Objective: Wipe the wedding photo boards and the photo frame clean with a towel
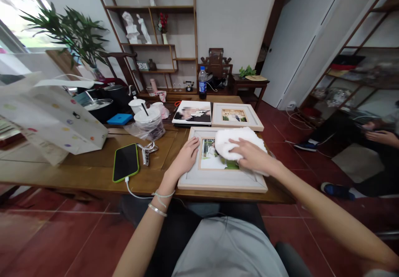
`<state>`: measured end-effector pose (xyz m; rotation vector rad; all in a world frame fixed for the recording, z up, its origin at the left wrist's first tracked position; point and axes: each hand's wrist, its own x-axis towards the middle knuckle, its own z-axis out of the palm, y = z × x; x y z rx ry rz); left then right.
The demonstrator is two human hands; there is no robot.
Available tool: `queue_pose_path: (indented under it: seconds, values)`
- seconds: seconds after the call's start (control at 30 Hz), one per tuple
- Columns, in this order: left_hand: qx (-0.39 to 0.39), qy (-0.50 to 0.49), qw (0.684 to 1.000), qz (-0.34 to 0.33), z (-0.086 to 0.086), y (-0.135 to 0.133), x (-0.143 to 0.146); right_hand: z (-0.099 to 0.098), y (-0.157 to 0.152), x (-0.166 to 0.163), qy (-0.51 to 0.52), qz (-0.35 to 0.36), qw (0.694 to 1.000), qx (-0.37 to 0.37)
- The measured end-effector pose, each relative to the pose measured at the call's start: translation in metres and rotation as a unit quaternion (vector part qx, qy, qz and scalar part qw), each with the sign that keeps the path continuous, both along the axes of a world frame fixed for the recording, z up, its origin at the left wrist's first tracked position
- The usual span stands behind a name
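A pale wooden picture frame (218, 180) with a photo in it lies flat at the near edge of the wooden table (93, 166). My left hand (186, 156) rests flat on the frame's left side, fingers stretched out. My right hand (253, 155) presses a white cloth (232, 140) onto the glass over the photo, fingers curled on the cloth. Behind this frame lie a second framed photo (237, 116) and an unframed photo print (192, 113).
A phone in a green case (125, 162) lies charging to the left, beside a metal clip (147, 150). A spotted paper bag (52, 121), a lidded plastic cup (149, 121), pots and a soda bottle (202, 82) stand further back. Another person sits on the floor at right (368, 144).
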<state>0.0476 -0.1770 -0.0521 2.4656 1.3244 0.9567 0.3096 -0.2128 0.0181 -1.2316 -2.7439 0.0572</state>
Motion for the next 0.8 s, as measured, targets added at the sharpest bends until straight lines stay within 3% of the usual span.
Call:
queue_pose_path:
  seconds: [0.13, 0.27, 0.4, 0.53, 0.67, 0.8]
  values:
    - [-0.003, 0.005, 1.000, 0.001, 0.001, 0.000, 0.000, -0.002, 0.047, 0.002, -0.012, -0.038, 0.997, 0.060]
    - [-0.008, 0.012, 1.000, 0.002, 0.001, 0.000, 0.001, -0.009, 0.056, -0.012, -0.030, -0.049, 0.996, 0.075]
    - [-0.006, 0.008, 1.000, 0.002, 0.001, 0.000, 0.001, -0.007, 0.027, -0.028, -0.055, -0.022, 0.997, 0.042]
    - [-0.003, -0.004, 1.000, 0.006, 0.000, -0.001, 0.001, 0.010, -0.027, -0.034, -0.068, 0.042, 0.996, -0.038]
    - [-0.005, -0.007, 1.000, 0.010, 0.001, -0.002, 0.001, 0.027, -0.076, -0.032, -0.053, 0.064, 0.992, -0.095]
    - [-0.006, 0.004, 1.000, 0.010, 0.002, -0.002, 0.001, 0.028, -0.092, -0.029, -0.021, 0.067, 0.991, -0.111]
